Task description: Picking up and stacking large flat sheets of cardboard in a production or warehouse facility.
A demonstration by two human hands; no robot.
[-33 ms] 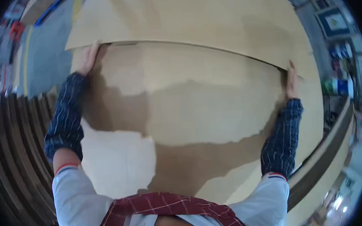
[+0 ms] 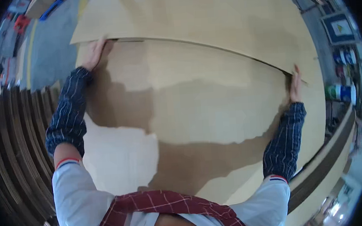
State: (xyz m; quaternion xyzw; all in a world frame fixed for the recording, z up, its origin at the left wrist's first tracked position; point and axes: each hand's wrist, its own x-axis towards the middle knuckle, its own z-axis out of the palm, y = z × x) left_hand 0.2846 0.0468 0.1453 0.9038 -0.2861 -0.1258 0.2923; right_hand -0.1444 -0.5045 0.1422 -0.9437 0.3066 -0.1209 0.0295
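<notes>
A large tan cardboard sheet point(image 2: 219, 114) spreads in front of me, its surface crossed by my shadows. Along its far side runs a dark, slanting gap, and beyond that lies another wide tan sheet point(image 2: 198, 14). My left hand point(image 2: 95, 55) is closed at the near sheet's far left corner, fingertips by the gap. At the far right corner my right hand point(image 2: 295, 87) grips the edge, with its fingers pointing away from me and partly hidden. Both arms are stretched wide, in dark striped sleeve covers.
Several brown cardboard sheets point(image 2: 16, 130) stand in a row at the left. To the right are a long stacked edge of board point(image 2: 321, 170) and a white, blue and green bucket point(image 2: 341, 93). A grey floor point(image 2: 53, 51) with yellow lines shows at the far left.
The whole view has shifted slightly. Both hands keep their places at the sheet's far corners.
</notes>
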